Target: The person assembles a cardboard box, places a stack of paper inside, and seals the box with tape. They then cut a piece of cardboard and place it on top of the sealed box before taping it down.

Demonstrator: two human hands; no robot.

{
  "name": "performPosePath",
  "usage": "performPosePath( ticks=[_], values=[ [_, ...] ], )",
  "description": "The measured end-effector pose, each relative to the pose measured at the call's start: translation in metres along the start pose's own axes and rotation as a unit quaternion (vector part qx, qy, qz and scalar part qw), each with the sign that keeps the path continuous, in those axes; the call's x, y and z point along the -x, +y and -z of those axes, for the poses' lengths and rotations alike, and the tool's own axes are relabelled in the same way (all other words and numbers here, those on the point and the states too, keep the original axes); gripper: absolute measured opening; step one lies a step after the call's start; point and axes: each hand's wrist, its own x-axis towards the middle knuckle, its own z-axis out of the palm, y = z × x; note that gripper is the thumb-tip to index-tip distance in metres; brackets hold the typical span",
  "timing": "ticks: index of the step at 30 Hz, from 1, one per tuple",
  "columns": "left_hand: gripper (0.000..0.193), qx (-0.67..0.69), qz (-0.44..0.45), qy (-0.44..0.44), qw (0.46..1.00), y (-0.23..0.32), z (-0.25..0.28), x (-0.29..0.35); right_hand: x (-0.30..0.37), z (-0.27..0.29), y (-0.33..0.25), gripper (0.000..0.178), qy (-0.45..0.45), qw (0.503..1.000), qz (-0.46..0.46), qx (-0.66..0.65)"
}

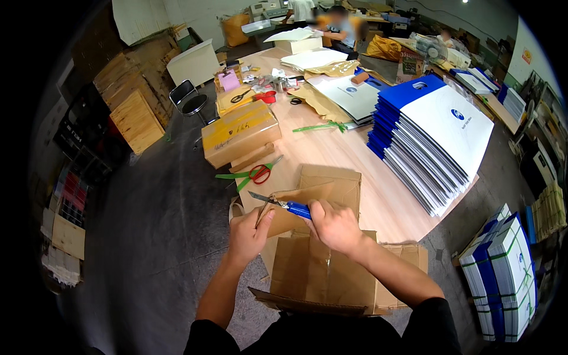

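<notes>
My right hand (pixel 337 226) is closed round the blue handle of a utility knife (pixel 297 209). Its long blade points left, across the edge of a cardboard flap (pixel 283 221). That flap's left edge is pinched by my left hand (pixel 249 235), thumb on the near side. Below both hands an open cardboard box (pixel 302 269) stands at the table's near edge, flaps spread. Beyond the hands lie red-handled scissors (pixel 260 173) on a green strap (pixel 232 176), beside a taped carton (pixel 241 134).
A tall stack of blue-and-white printed bags (pixel 435 139) stands on the table (pixel 378 201) at right. Strapped bundles (pixel 500 275) sit on the floor at lower right. A black stool (pixel 192 104) is at left. A co-worker (pixel 340 32) sits at the far end.
</notes>
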Motion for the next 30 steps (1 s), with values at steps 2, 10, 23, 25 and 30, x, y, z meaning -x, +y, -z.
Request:
performPosePath(
  ticks=[2, 10, 23, 25, 30],
  values=[
    [0.020, 0.003, -0.009, 0.024, 1.000, -0.007, -0.005, 0.003, 0.007, -0.005, 0.006, 0.025, -0.006, 1.000, -0.021, 0.006],
    [0.018, 0.002, -0.001, 0.008, 1.000, -0.006, 0.003, -0.014, 0.031, 0.001, 0.023, 0.020, -0.074, 0.990, -0.116, 0.034],
    [0.020, 0.030, -0.009, 0.019, 0.999, -0.002, 0.022, -0.017, 0.006, 0.009, 0.029, 0.015, 0.028, 0.998, -0.028, 0.054],
    [0.021, -0.018, -0.035, 0.002, 0.999, 0.003, 0.022, -0.012, 0.025, -0.001, 0.050, 0.018, 0.003, 0.998, -0.046, 0.054],
    [0.024, 0.034, 0.011, 0.003, 0.999, -0.009, 0.032, -0.004, 0.077, -0.013, 0.094, 0.025, -0.099, 0.981, -0.148, 0.072]
  ],
)
